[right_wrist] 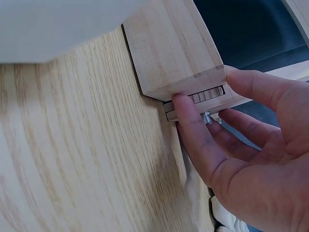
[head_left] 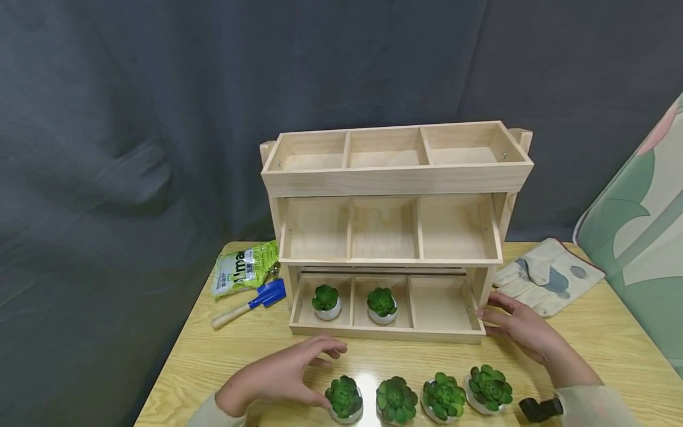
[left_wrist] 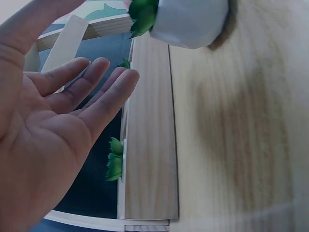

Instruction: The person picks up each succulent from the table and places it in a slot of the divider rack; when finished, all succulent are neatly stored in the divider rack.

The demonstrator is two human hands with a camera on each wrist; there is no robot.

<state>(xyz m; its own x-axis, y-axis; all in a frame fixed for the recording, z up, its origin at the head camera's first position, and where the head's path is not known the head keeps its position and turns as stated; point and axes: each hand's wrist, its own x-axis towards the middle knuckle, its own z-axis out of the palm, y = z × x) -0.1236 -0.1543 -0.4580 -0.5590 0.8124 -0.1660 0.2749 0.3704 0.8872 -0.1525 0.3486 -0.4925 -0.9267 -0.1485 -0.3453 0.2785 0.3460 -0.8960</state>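
A three-tier wooden shelf [head_left: 397, 181] stands on the table, with two potted succulents [head_left: 326, 298] [head_left: 381, 302] in the left and middle compartments of its bottom tray. The right hand [head_left: 525, 332] grips the right end of that tray; in the right wrist view the hand [right_wrist: 260, 140] has its thumb and fingers around the wooden corner [right_wrist: 178, 48]. Fingers apart and slightly bent, the left hand [head_left: 288, 373] is beside the leftmost front succulent [head_left: 344, 398], its thumb tip close to the leaves; contact cannot be told. In the left wrist view the left palm [left_wrist: 48, 121] holds nothing.
Three more potted succulents [head_left: 396, 400] [head_left: 444, 396] [head_left: 488, 388] line the table's front. Left of the shelf lie a green bag [head_left: 245, 270] and a blue shovel [head_left: 269, 292]; gloves [head_left: 544, 276] lie at right. A black object [head_left: 540, 409] is near the right sleeve.
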